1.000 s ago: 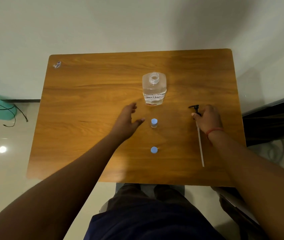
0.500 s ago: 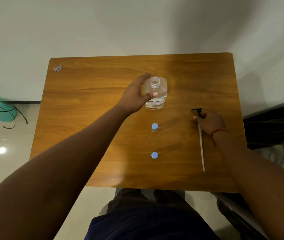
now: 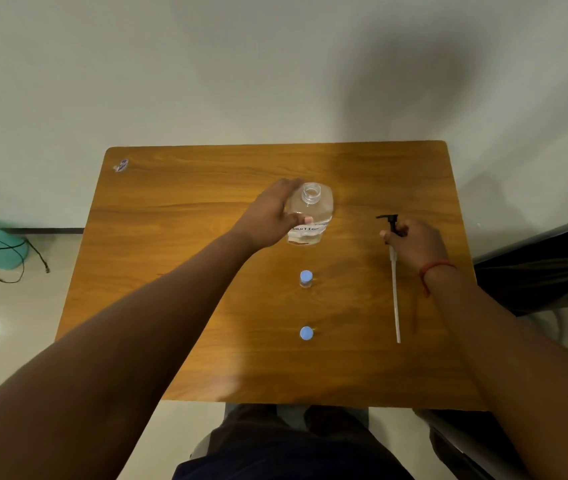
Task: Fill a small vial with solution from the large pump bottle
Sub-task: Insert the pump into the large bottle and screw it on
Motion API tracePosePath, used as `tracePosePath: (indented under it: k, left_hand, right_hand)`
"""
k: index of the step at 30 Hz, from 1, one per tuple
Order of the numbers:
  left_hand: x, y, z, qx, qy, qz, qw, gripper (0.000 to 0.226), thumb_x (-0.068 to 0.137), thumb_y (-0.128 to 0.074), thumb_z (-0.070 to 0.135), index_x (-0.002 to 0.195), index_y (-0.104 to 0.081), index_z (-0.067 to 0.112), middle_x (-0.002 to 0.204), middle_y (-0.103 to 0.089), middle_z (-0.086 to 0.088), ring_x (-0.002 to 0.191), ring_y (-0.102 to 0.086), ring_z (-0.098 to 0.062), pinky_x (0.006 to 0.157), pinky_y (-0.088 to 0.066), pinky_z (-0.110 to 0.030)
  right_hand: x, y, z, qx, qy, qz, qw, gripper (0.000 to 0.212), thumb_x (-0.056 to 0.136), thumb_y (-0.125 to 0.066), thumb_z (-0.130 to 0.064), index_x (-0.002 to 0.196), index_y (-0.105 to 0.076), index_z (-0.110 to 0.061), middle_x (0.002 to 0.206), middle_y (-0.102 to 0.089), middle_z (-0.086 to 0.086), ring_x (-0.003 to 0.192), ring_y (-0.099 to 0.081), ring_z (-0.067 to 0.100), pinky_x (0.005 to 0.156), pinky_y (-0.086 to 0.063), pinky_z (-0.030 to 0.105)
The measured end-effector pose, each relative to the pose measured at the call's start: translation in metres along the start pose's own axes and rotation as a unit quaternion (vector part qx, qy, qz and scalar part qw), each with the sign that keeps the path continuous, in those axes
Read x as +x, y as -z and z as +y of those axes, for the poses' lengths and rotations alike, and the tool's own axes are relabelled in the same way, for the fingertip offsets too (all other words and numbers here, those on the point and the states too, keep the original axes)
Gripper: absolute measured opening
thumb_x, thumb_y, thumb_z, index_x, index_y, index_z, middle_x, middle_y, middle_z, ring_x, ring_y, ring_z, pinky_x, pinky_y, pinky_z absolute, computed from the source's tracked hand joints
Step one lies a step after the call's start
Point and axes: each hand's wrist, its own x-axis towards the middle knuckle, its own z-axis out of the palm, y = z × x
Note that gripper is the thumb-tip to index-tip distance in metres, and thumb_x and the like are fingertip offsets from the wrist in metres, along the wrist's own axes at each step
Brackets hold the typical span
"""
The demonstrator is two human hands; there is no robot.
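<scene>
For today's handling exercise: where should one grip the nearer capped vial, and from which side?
Grip the nearer vial by its blue cap and the sides just below, coming straight down from above: it stands upright and small, apart from the other vial, with bare table around it.

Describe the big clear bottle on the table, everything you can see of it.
The large bottle looks like clear plastic, broad-shouldered, with an open threaded neck; its pump is off. It stands upright on the wooden table, past the two small vials. Clear liquid shows inside. A white label on its front bears handwritten letters, partly covered. The left hand grips its left side, thumb across the front. Nothing else touches it.
</scene>
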Motion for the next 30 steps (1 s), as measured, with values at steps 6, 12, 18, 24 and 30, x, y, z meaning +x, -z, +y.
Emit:
tracePosePath:
  k: [6,12,18,24,30]
  left_hand:
    - [-0.003,0.027,0.025,0.013,-0.018,0.007,1.0,0.063,0.09,-0.076,0.024,0.146,-0.049,0.014,0.136,-0.058,-0.006,0.122,-0.056,-0.023,0.105,-0.047,-0.041]
    - [-0.006,0.085,0.08,0.012,-0.054,0.041,0.998,0.053,0.09,-0.075,0.031,0.139,-0.057,0.021,0.129,-0.063,0.0,0.113,-0.06,-0.015,0.101,-0.049,-0.036]
    - [-0.005,0.168,0.163,0.029,-0.113,0.079,0.99,0.044,0.092,-0.072,0.037,0.134,-0.063,0.024,0.124,-0.068,0.003,0.108,-0.064,-0.015,0.097,-0.052,-0.036]
    - [-0.009,0.253,0.245,-0.015,-0.136,0.106,0.985,0.035,0.094,-0.07,0.036,0.123,-0.067,0.018,0.11,-0.068,0.005,0.1,-0.069,-0.015,0.077,-0.063,-0.032]
    - [-0.025,0.329,0.312,-0.005,-0.154,0.125,0.98,0.044,0.094,-0.069,0.04,0.131,-0.064,0.017,0.121,-0.069,-0.002,0.11,-0.068,-0.019,0.085,-0.063,-0.047]
  right_hand:
    - [0.003,0.057,-0.058,0.035,0.063,0.049,0.996,0.037,0.089,-0.067,-0.043,0.11,-0.063,-0.014,0.098,-0.057,-0.003,0.09,-0.054,0.015,0.077,-0.041,0.028]
    - [-0.004,0.143,-0.148,0.059,0.163,0.096,0.98,0.031,0.088,-0.066,-0.045,0.099,-0.065,-0.015,0.092,-0.063,-0.003,0.086,-0.058,0.015,0.073,-0.04,0.024]
    - [-0.037,0.229,-0.25,0.089,0.242,0.148,0.955,0.029,0.086,-0.068,-0.043,0.082,-0.064,-0.014,0.07,-0.053,-0.009,0.067,-0.051,0.009,0.059,-0.037,0.025]
    - [-0.076,0.307,-0.338,0.081,0.312,0.212,0.922,0.032,0.086,-0.068,-0.045,0.083,-0.064,-0.013,0.072,-0.057,-0.009,0.066,-0.052,0.009,0.057,-0.037,0.026]
    - [-0.118,0.375,-0.403,0.061,0.348,0.269,0.896,0.034,0.086,-0.066,-0.047,0.087,-0.065,-0.014,0.08,-0.063,-0.003,0.074,-0.058,0.015,0.061,-0.043,0.027]
